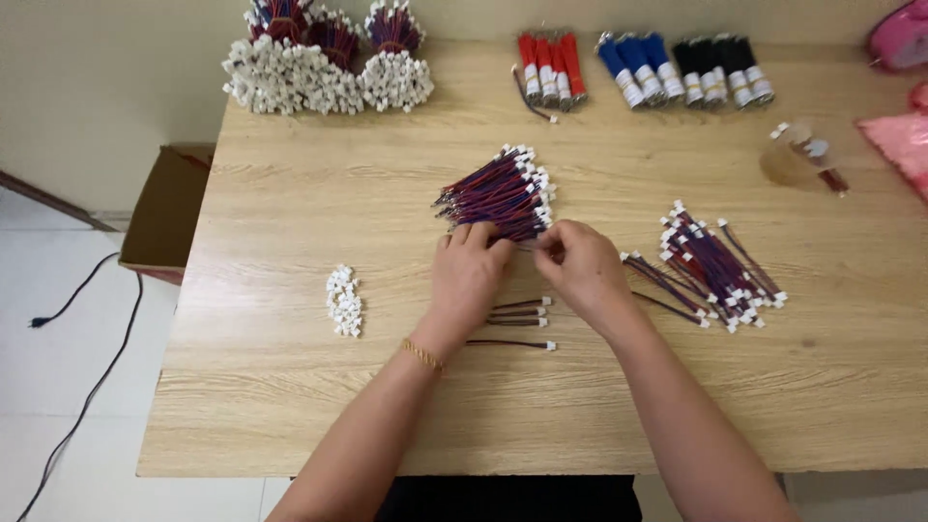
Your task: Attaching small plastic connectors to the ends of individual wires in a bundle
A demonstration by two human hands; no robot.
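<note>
A pale wood-grain table (290, 406) is standing over a white tiled floor (58, 387), carrying a fanned pile of thin red-and-blue wire leads (493, 193) with white plastic plugs at its middle. The left hand (469, 275) is resting curled on that pile's near edge, while the right hand (580, 266) is pinching one lead just beside it. A small heap of loose white connectors (343, 300) is lying well apart to the left.

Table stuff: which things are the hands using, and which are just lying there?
In use:
left hand and right hand on the loose pile of red-blue wire leads
four single leads laid out below the hands

Lying about:
small white connector heap
bundled leads
cardboard box
</note>
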